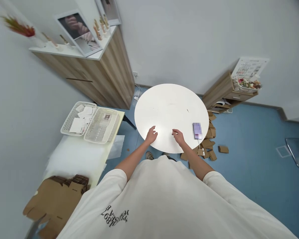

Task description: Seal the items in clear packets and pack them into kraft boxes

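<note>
A round white table [170, 99] stands in front of me. Over its near left part is my left hand [151, 135], fingers apart and slightly curved, with nothing in it. My right hand [178, 136] is at the near edge, a short way to the right, its fingers loosely bent and also holding nothing. The two hands face each other with a gap of bare tabletop between them. To the right of my right hand, a purple, blurred-out flat object [197, 130] lies on the table, with a white cable running from it over the edge.
On the left, a side table [74, 156] bears two white baskets [103, 141] and flattened brown cardboard [62, 196]. A wooden cabinet [117, 66] stands behind it. Cardboard boxes [208, 144] litter the floor at right, below a small shelf unit [220, 88].
</note>
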Available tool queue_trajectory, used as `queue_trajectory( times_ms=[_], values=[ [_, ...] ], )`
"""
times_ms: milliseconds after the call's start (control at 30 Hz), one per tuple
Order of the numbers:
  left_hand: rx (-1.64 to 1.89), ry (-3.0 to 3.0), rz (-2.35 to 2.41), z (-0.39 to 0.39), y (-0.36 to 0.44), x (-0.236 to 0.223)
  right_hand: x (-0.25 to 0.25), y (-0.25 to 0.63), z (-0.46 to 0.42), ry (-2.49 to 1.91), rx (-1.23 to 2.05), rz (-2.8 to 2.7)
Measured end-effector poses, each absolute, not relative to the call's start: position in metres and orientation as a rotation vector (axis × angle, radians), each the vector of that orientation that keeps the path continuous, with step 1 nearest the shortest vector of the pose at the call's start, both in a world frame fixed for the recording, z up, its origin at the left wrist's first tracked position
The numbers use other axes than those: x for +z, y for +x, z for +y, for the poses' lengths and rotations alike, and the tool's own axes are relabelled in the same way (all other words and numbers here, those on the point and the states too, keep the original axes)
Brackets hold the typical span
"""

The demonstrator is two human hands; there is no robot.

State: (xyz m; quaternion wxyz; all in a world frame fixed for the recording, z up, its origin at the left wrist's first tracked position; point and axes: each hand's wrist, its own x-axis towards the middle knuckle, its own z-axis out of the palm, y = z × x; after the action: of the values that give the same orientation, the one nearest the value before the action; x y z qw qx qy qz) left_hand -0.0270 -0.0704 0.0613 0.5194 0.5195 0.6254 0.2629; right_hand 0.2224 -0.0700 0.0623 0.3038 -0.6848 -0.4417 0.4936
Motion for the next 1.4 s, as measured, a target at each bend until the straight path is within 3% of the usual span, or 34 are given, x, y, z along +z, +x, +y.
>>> queue_trajectory(
  times_ms=[300,700,1000,1400],
  values=[
    [0.872,1.046,1.766,-0.111,-0.062,0.070,0.074,0.178,-0.029,-1.626,1.468,-1.516],
    [0.886,0.876,2.024,-0.191,-0.103,0.066,0.061,0.099,-0.049,-1.395,1.729,-1.764],
    [0.932,0.956,2.004,-0.163,-0.171,0.067,0.073,0.026,-0.030,-1.378,1.689,-1.763],
    [0.829,1.423,2.054,-0.098,-0.337,0.079,0.082,-0.142,0.010,-1.391,1.503,-1.864]
  ],
)
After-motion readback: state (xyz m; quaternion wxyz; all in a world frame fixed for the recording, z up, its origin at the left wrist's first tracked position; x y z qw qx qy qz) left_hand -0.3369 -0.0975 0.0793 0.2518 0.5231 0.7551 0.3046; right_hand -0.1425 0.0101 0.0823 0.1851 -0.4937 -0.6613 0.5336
